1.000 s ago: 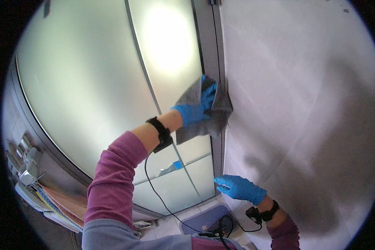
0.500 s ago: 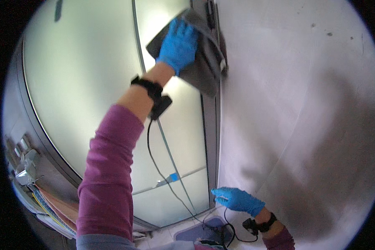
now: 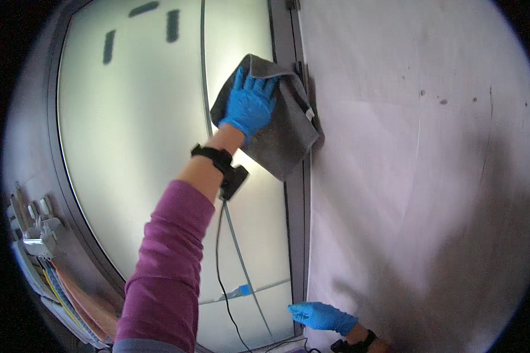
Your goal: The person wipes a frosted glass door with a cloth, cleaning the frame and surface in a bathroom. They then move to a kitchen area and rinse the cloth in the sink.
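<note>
My left hand [image 3: 250, 107], in a blue glove, presses a dark grey cloth [image 3: 288, 138] against the narrow frosted glass pane. Its fingers are spread over the cloth's upper part, and the cloth's loose side drapes right across the dark door frame [image 3: 298, 235]. A small white tag [image 3: 310, 114] shows on the cloth's edge. Low on the right, my right hand [image 3: 324, 316], also gloved in blue, hovers beside the wall with its fingers stretched out to the left. Nothing shows in it.
A wide frosted glass panel [image 3: 129, 135] fills the left, with dark marks near its top. The pale wall [image 3: 383, 176] on the right has small spots. Towels [image 3: 82, 300] hang at the lower left below a holder [image 3: 41, 238]. A black cable [image 3: 219, 265] trails from my left wrist.
The view has tilted upward, so the hands and cloth sit lower in it. My left hand still presses the cloth on the glass, and the cloth now hangs more spread out.
</note>
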The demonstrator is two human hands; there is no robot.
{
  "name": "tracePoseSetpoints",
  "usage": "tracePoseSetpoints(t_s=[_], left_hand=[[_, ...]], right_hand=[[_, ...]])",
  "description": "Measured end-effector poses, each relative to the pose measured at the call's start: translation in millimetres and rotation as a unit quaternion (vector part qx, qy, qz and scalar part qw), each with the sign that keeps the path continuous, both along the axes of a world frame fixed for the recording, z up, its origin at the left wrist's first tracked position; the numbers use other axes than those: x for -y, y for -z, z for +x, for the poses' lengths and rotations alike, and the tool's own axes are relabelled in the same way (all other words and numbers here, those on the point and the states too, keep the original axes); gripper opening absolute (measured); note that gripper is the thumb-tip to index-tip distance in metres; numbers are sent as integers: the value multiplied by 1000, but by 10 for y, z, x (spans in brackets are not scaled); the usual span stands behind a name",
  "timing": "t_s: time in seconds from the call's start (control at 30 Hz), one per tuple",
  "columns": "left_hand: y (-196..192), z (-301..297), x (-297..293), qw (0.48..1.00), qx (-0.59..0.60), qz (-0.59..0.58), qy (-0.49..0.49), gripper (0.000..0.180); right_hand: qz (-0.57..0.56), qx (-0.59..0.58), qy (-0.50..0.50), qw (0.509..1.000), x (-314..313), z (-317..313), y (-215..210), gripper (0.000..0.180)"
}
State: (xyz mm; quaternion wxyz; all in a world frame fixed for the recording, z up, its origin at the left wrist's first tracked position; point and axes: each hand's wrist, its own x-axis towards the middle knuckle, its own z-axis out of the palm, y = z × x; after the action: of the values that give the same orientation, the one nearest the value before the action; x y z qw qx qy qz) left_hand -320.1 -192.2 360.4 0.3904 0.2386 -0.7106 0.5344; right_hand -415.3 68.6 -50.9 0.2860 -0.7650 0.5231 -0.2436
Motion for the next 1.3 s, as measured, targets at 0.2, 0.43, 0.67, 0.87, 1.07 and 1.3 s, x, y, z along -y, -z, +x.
tracePoseSetpoints(t_s=[0.2,0.43,0.67,0.87,1.07,1.3], left_hand=[[79,-20,134,980,43,92,173,62],[-1148,-96,358,992,-107,-53,44,54],[-485,-20,127,989,93,-27,115,54],[-940,13,250,976,43,151,154,49],[-1242,-265,332,996,43,-3,77,41],[-120,-57,211,795,172,510,279,53]], right_hand=[[31,60,7,998,321,-31,204,46],[-120,-4,52,991,458,-87,157,33],[-94,-9,64,993,530,-123,10,38],[31,7,13,999,709,-306,168,47],[8,26,35,999,704,-473,274,44],[-15,32,17,999,600,-463,304,44]])
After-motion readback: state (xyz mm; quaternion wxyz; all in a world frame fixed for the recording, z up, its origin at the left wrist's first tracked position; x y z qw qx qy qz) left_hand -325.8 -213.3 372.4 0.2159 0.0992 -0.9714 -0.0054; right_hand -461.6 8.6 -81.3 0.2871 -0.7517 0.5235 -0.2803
